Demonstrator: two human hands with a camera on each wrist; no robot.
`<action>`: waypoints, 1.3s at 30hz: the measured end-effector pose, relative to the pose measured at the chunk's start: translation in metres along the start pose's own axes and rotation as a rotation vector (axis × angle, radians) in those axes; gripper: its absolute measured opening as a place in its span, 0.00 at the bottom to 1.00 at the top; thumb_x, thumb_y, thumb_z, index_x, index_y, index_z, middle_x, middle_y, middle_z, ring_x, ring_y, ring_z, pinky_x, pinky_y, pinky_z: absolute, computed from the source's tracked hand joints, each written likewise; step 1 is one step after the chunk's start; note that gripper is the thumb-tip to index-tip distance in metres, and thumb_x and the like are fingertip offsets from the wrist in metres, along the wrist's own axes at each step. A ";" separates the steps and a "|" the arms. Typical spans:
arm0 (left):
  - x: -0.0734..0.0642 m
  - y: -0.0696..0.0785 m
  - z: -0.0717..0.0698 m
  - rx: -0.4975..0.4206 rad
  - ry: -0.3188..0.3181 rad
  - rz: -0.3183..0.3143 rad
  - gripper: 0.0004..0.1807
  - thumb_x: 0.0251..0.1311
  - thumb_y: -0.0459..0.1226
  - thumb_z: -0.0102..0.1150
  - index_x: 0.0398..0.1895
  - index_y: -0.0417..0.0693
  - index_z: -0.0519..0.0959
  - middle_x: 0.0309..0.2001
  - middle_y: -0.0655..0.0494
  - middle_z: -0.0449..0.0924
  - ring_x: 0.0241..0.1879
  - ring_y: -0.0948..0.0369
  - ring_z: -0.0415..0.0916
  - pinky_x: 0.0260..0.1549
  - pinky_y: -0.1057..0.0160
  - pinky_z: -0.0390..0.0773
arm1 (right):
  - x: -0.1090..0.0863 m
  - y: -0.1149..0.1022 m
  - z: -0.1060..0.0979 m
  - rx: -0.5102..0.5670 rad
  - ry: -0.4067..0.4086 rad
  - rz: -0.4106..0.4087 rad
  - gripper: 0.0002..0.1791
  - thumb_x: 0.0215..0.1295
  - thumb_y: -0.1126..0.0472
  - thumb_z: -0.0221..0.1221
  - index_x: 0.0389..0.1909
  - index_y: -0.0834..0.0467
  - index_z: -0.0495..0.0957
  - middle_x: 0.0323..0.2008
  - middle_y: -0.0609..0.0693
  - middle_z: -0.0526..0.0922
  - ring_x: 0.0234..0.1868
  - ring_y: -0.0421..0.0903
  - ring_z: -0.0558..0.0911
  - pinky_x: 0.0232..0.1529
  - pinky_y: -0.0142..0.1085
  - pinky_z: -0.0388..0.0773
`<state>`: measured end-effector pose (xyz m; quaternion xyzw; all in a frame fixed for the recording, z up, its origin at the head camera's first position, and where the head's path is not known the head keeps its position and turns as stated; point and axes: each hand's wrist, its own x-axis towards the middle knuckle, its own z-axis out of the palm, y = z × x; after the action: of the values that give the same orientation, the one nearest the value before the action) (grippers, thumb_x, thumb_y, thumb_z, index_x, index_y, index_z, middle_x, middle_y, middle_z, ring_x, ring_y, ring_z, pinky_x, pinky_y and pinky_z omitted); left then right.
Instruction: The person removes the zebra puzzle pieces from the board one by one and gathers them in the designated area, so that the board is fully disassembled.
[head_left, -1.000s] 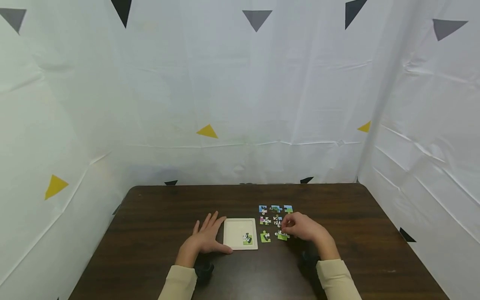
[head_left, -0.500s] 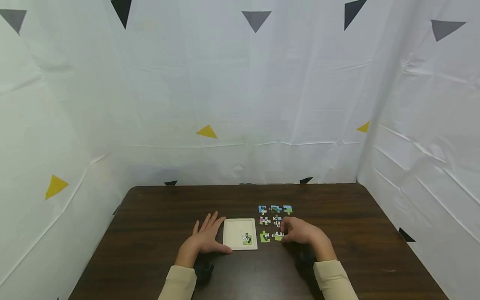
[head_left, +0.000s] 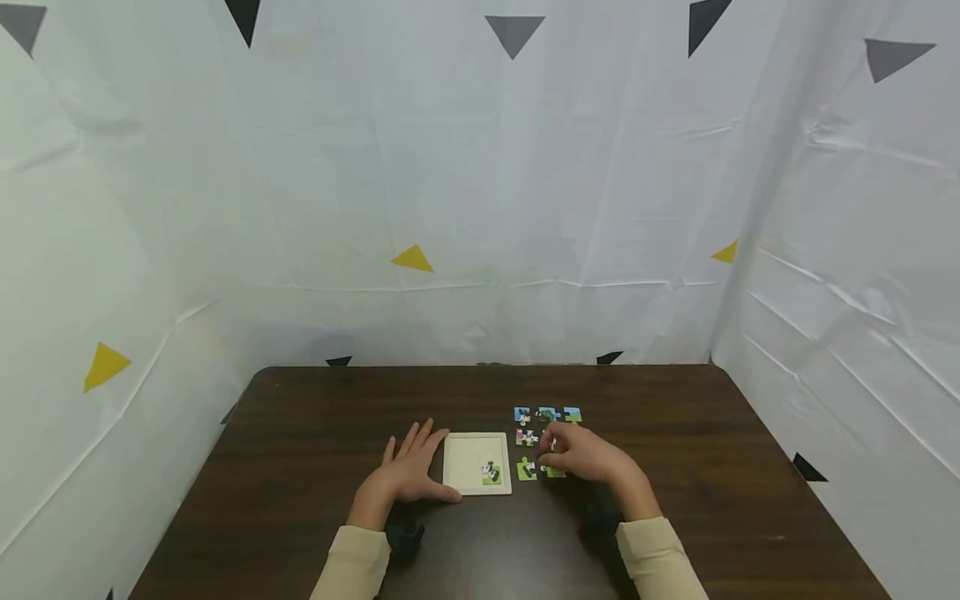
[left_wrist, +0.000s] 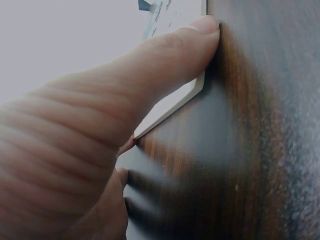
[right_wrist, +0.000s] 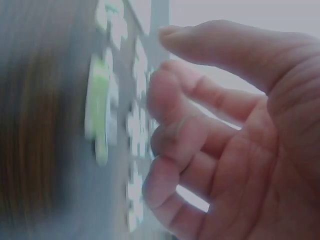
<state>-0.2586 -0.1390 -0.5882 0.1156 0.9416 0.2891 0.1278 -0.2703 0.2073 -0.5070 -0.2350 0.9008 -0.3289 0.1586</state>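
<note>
My left hand (head_left: 408, 477) lies spread at the left edge of a pale square puzzle tray (head_left: 458, 463). Its thumb (left_wrist: 170, 55) touches the tray's near left corner, and a fingertip reaches the far left corner. Inside the tray, one panda puzzle piece (head_left: 491, 474) sits at the near right. My right hand (head_left: 592, 454) hovers over the loose pieces, thumb apart from loosely bent fingers, holding nothing. A green-edged puzzle piece (right_wrist: 101, 102) lies on the table beside those fingers, blurred. Part of the middle row is hidden by this hand.
Right of the tray, several loose puzzle pieces lie in rows, among them a green one (head_left: 527, 470), a pink one (head_left: 524, 437) and a blue one (head_left: 522, 414). They rest on a dark wooden table (head_left: 360, 400). A white curtain (head_left: 480, 167) hangs behind.
My right hand has shifted left across the loose pieces. The nearest green-edged piece under it has slid slightly left. My left hand keeps its place at the tray.
</note>
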 end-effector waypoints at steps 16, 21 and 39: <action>0.000 -0.004 0.003 0.013 -0.021 0.014 0.73 0.42 0.75 0.77 0.88 0.58 0.54 0.90 0.49 0.38 0.89 0.43 0.32 0.80 0.26 0.30 | 0.033 -0.035 0.049 -0.115 -0.069 -0.063 0.18 0.71 0.60 0.69 0.58 0.57 0.79 0.30 0.45 0.78 0.28 0.41 0.75 0.31 0.37 0.73; 0.000 -0.003 0.002 0.007 -0.025 0.017 0.73 0.42 0.75 0.77 0.88 0.57 0.55 0.90 0.48 0.38 0.89 0.42 0.33 0.80 0.26 0.30 | 0.033 -0.036 0.053 -0.102 -0.067 -0.046 0.16 0.68 0.62 0.70 0.54 0.57 0.81 0.28 0.45 0.79 0.27 0.42 0.76 0.29 0.37 0.73; -0.005 0.003 -0.001 -0.012 -0.029 0.014 0.72 0.43 0.73 0.78 0.88 0.57 0.55 0.90 0.48 0.38 0.89 0.42 0.32 0.81 0.26 0.29 | 0.033 -0.039 0.053 -0.048 -0.068 -0.129 0.06 0.73 0.64 0.65 0.47 0.59 0.80 0.28 0.45 0.78 0.25 0.39 0.73 0.29 0.34 0.71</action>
<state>-0.2543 -0.1388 -0.5846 0.1256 0.9371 0.2940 0.1400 -0.2616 0.1360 -0.5243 -0.3072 0.8856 -0.3086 0.1617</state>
